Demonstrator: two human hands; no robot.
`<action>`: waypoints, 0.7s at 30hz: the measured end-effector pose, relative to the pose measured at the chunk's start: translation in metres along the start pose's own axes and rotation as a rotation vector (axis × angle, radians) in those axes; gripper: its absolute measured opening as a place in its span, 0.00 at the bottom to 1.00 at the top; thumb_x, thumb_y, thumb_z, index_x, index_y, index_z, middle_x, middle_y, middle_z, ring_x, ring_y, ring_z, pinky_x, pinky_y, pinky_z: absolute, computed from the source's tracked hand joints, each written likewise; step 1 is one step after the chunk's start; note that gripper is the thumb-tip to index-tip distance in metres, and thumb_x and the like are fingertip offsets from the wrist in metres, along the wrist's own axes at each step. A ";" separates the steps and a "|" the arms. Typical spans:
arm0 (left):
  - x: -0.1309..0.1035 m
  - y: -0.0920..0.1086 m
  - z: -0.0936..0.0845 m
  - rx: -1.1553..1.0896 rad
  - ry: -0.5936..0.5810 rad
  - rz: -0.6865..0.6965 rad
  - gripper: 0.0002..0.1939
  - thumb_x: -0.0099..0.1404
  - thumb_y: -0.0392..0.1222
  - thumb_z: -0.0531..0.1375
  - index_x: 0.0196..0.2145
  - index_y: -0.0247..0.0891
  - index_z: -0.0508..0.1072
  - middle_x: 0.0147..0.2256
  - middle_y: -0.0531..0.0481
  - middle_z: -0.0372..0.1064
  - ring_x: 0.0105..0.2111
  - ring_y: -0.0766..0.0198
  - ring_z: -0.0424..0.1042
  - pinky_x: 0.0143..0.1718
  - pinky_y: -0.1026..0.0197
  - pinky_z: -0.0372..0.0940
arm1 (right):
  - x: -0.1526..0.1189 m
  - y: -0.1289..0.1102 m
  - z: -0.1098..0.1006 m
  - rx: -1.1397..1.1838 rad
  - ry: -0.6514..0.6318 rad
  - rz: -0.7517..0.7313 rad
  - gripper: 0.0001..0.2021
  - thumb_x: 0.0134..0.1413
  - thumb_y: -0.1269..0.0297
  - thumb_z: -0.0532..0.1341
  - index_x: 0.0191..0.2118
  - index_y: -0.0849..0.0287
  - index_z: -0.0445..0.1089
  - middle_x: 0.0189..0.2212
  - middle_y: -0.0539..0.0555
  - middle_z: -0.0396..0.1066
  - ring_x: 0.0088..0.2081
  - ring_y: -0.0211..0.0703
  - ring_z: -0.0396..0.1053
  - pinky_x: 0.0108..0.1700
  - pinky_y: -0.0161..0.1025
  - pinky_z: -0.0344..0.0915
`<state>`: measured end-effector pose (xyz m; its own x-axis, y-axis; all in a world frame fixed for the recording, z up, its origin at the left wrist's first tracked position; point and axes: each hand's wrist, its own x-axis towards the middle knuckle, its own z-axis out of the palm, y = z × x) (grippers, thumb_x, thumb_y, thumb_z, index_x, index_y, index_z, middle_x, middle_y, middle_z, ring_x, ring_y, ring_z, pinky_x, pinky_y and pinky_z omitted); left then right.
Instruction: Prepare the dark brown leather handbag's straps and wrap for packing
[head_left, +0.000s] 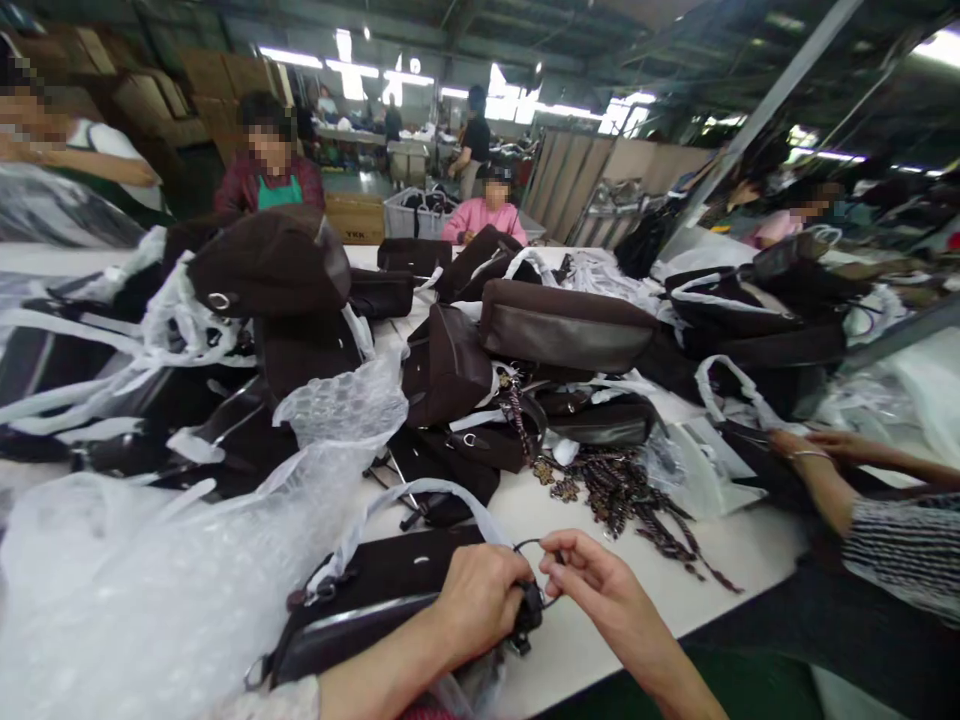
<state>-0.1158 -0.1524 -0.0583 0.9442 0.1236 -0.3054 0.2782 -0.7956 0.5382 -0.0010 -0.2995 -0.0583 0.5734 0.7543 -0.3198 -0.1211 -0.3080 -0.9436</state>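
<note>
A dark brown handbag (382, 590) with its handle wrapped in white film lies flat at the near edge of the white table (742, 545). My left hand (480, 600) is closed on the bag's right end, over a small dark fitting. My right hand (589, 575) pinches a thin dark cord loop (529, 547) that runs to that same end. The two hands are almost touching.
Bubble wrap (187, 560) is piled at the near left. Several brown bags (562, 325) are heaped across the middle of the table. A pile of beaded charms (626, 495) lies to the right. A co-worker's arms (832, 465) reach in at right; other people sit at the far side.
</note>
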 end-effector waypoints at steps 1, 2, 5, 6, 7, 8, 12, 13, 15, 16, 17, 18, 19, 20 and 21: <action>0.000 0.002 0.002 -0.008 0.006 -0.017 0.12 0.67 0.33 0.54 0.41 0.40 0.77 0.43 0.46 0.78 0.47 0.52 0.75 0.48 0.56 0.68 | 0.000 0.003 -0.001 0.022 0.007 0.001 0.25 0.50 0.40 0.68 0.42 0.57 0.71 0.32 0.50 0.70 0.33 0.43 0.71 0.40 0.43 0.67; 0.001 0.004 0.003 -0.013 0.014 -0.044 0.13 0.67 0.32 0.53 0.42 0.38 0.77 0.44 0.43 0.77 0.47 0.50 0.75 0.48 0.53 0.68 | 0.001 0.004 -0.002 0.041 0.013 0.002 0.26 0.49 0.39 0.68 0.42 0.57 0.71 0.32 0.50 0.70 0.33 0.43 0.71 0.41 0.43 0.68; 0.002 0.005 0.007 -0.052 0.020 -0.114 0.12 0.65 0.33 0.54 0.41 0.30 0.76 0.41 0.33 0.76 0.44 0.43 0.75 0.46 0.46 0.67 | 0.005 0.004 -0.003 0.055 0.005 -0.001 0.27 0.47 0.38 0.68 0.41 0.58 0.72 0.32 0.51 0.71 0.32 0.43 0.71 0.39 0.43 0.67; 0.003 0.002 0.007 -0.084 0.016 -0.111 0.10 0.64 0.33 0.56 0.39 0.30 0.76 0.40 0.34 0.76 0.44 0.43 0.75 0.46 0.46 0.67 | 0.007 0.002 -0.002 0.046 -0.003 -0.002 0.27 0.48 0.38 0.68 0.41 0.58 0.72 0.32 0.51 0.71 0.32 0.43 0.71 0.39 0.43 0.66; 0.004 -0.003 0.007 -0.130 0.011 -0.092 0.08 0.63 0.33 0.57 0.37 0.32 0.76 0.39 0.37 0.75 0.43 0.45 0.74 0.46 0.48 0.66 | 0.009 0.002 -0.002 0.037 -0.011 -0.001 0.27 0.48 0.38 0.68 0.41 0.58 0.72 0.31 0.51 0.70 0.31 0.43 0.71 0.38 0.43 0.66; 0.004 -0.009 0.007 -0.186 0.004 -0.065 0.06 0.62 0.33 0.58 0.34 0.33 0.76 0.38 0.41 0.75 0.43 0.49 0.74 0.46 0.52 0.66 | 0.010 0.001 -0.002 0.035 -0.013 0.000 0.27 0.48 0.38 0.68 0.41 0.58 0.73 0.31 0.50 0.70 0.31 0.42 0.71 0.37 0.42 0.65; 0.000 -0.035 0.001 -0.413 -0.041 0.014 0.04 0.60 0.31 0.58 0.32 0.35 0.73 0.36 0.51 0.69 0.36 0.64 0.70 0.37 0.66 0.65 | 0.016 0.006 -0.005 0.180 -0.004 0.037 0.25 0.46 0.42 0.71 0.41 0.57 0.73 0.31 0.48 0.70 0.28 0.38 0.67 0.36 0.40 0.65; -0.002 -0.039 0.000 -0.460 -0.054 0.021 0.04 0.59 0.31 0.58 0.32 0.35 0.72 0.35 0.52 0.68 0.35 0.65 0.69 0.36 0.67 0.65 | 0.016 0.007 -0.005 0.231 -0.009 0.049 0.25 0.46 0.43 0.72 0.42 0.57 0.72 0.31 0.48 0.70 0.27 0.36 0.66 0.36 0.40 0.66; -0.006 -0.040 -0.001 -0.548 -0.026 0.050 0.09 0.59 0.31 0.58 0.37 0.35 0.73 0.36 0.52 0.67 0.35 0.66 0.68 0.37 0.66 0.65 | 0.012 0.007 -0.006 0.296 -0.043 0.054 0.23 0.48 0.46 0.72 0.43 0.56 0.72 0.32 0.48 0.71 0.27 0.36 0.66 0.36 0.40 0.66; -0.008 -0.038 0.001 -0.563 0.016 0.084 0.13 0.59 0.30 0.57 0.42 0.36 0.73 0.38 0.52 0.67 0.37 0.65 0.69 0.40 0.65 0.66 | 0.009 0.005 -0.005 0.298 -0.067 0.042 0.21 0.50 0.47 0.71 0.43 0.56 0.72 0.33 0.49 0.72 0.28 0.36 0.67 0.36 0.39 0.66; -0.011 -0.037 0.003 -0.538 0.074 0.121 0.18 0.59 0.29 0.57 0.47 0.38 0.71 0.42 0.50 0.68 0.41 0.63 0.69 0.44 0.63 0.66 | 0.006 0.002 -0.005 0.287 -0.090 0.026 0.20 0.53 0.48 0.70 0.43 0.56 0.72 0.33 0.49 0.72 0.29 0.37 0.69 0.36 0.39 0.65; -0.013 -0.035 0.007 -0.466 0.138 0.144 0.22 0.59 0.28 0.58 0.52 0.38 0.69 0.46 0.48 0.68 0.45 0.60 0.69 0.49 0.60 0.66 | 0.002 -0.002 -0.004 0.274 -0.105 0.008 0.18 0.55 0.49 0.69 0.44 0.57 0.72 0.34 0.50 0.73 0.30 0.38 0.69 0.36 0.39 0.65; -0.016 -0.035 0.012 -0.348 0.196 0.139 0.25 0.60 0.28 0.58 0.55 0.38 0.66 0.51 0.45 0.67 0.50 0.56 0.67 0.53 0.55 0.64 | -0.001 -0.005 -0.004 0.256 -0.108 -0.007 0.18 0.56 0.49 0.68 0.44 0.57 0.73 0.34 0.50 0.73 0.30 0.38 0.69 0.36 0.38 0.64; -0.020 -0.036 0.018 -0.199 0.236 0.099 0.26 0.62 0.30 0.59 0.58 0.38 0.64 0.54 0.42 0.65 0.53 0.52 0.65 0.56 0.50 0.63 | -0.003 -0.008 -0.004 0.241 -0.094 -0.017 0.18 0.57 0.49 0.68 0.44 0.57 0.73 0.32 0.50 0.72 0.29 0.38 0.69 0.35 0.38 0.64; -0.023 -0.039 0.025 -0.048 0.255 0.035 0.24 0.64 0.32 0.60 0.57 0.36 0.65 0.55 0.39 0.65 0.54 0.48 0.65 0.56 0.45 0.63 | -0.003 -0.008 -0.004 0.235 -0.070 -0.014 0.18 0.56 0.48 0.68 0.43 0.58 0.73 0.30 0.49 0.71 0.28 0.37 0.67 0.33 0.37 0.63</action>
<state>-0.1527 -0.1386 -0.0916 0.9657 0.2465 -0.0815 0.2468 -0.7739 0.5833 0.0018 -0.3020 -0.0493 0.5197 0.7985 -0.3037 -0.3036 -0.1597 -0.9393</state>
